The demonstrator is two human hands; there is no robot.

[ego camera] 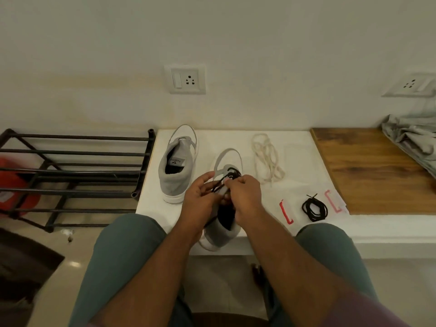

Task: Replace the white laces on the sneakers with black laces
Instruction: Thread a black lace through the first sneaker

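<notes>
A grey sneaker [226, 161] stands on the white ledge [236, 138] in front of me, heel toward me. A black lace [232, 174] runs through its eyelets. My left hand [200, 199] and my right hand [245, 197] both pinch the black lace over the tongue. A second grey sneaker [175, 166] stands to the left with no lace in it. The removed white laces [267, 159] lie in a loose heap to the right. A coiled black lace [315, 208] rests on clear packaging with red marks [285, 211].
A black metal shoe rack [70, 175] stands left of the ledge, with a red object [14, 185] behind it. A wooden board [372, 171] lies at the right with grey cloth [410, 140] on it. My knees in green trousers press against the ledge's front edge.
</notes>
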